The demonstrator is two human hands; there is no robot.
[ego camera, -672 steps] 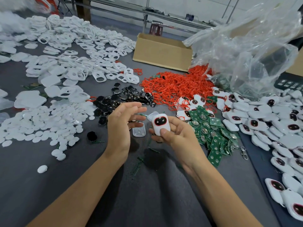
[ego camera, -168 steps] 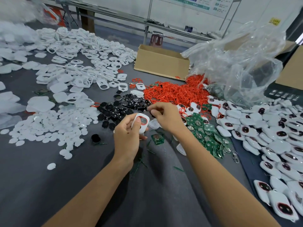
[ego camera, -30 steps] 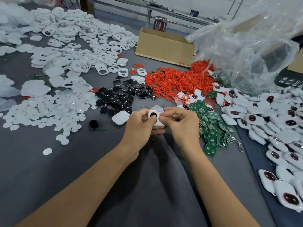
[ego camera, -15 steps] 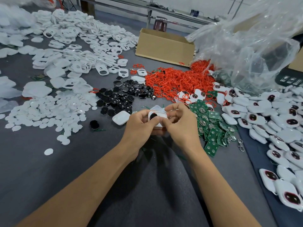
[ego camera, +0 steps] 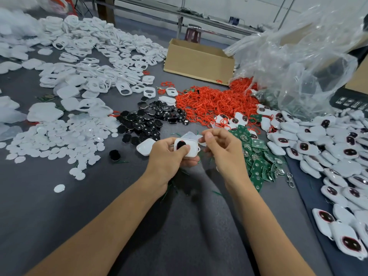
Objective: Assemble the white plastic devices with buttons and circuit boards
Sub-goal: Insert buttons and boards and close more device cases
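Grey cloth covers the worktable [ego camera: 59, 226]. At twelve o'clock a metal-framed bench [ego camera: 199, 15] runs along a white wall [ego camera: 229, 5], a small stool [ego camera: 193, 33] by it; even light.

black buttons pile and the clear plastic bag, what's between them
A heap of red rings lies between the black buttons and the plastic bag; the head view shows it.

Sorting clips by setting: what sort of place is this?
Likely a small factory assembly bench: heaps of white shells, red rings and green circuit boards, with finished devices piled at the right.
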